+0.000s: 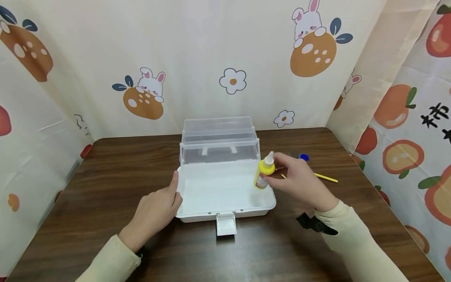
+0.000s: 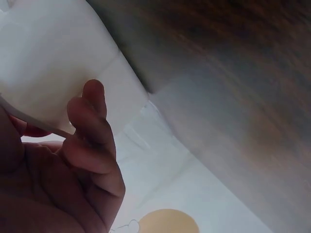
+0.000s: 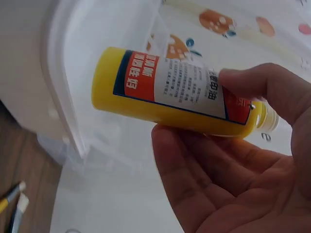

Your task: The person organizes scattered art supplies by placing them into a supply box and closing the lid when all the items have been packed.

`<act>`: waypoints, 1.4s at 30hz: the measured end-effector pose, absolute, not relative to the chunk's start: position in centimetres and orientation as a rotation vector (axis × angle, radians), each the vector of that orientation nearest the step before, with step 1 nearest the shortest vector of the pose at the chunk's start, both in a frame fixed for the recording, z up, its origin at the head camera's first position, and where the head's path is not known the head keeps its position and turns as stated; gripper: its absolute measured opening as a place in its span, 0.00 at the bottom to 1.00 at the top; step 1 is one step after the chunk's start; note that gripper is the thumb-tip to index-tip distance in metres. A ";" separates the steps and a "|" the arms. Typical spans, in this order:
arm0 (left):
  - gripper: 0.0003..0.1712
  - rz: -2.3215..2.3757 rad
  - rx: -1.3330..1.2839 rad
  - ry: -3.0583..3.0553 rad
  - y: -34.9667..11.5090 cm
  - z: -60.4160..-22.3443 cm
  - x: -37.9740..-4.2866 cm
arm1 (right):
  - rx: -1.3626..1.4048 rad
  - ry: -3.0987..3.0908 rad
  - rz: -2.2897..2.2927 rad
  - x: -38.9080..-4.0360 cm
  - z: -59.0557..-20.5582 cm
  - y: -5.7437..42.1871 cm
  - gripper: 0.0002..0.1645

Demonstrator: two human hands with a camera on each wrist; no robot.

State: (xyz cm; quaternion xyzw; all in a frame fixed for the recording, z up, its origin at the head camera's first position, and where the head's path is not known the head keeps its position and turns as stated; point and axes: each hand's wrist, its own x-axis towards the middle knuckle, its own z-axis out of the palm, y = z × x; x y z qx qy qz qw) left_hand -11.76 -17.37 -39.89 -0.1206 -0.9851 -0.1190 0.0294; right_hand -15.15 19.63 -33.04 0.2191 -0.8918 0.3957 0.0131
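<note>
An open white plastic storage box [image 1: 222, 188] with a clear raised lid [image 1: 220, 131] stands on the table. At its left edge, my left hand [image 1: 158, 205] grips the rim, and the left wrist view shows curled fingers [image 2: 95, 126] against the box wall. My right hand [image 1: 299, 178] holds a yellow ink bottle [image 1: 265, 168] by its side over the box's right part, the white nozzle pointing up. In the right wrist view, the thumb and fingers pinch the ink bottle [image 3: 170, 90], which has a red and white label.
Right of the box, partly behind my right hand, lie a yellow stick [image 1: 325, 178] and a blue round item [image 1: 304, 157]. Two brush tips [image 3: 22, 194] show in the right wrist view. A latch flap [image 1: 226, 224] hangs from the box front. Printed cloth [image 1: 197, 58] surrounds the wooden table [image 1: 141, 160].
</note>
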 end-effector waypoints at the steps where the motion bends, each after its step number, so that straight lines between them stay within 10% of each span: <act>1: 0.37 -0.371 -0.376 -3.039 -17.3 -39.9 -11.8 | 0.701 -2.797 1.215 -15.1 -33.2 19.3 0.21; 42: 0.32 -0.516 -0.421 -3.101 -18.0 -38.1 -12.0 | 1.103 -2.949 0.242 -15.3 -35.8 12.4 0.14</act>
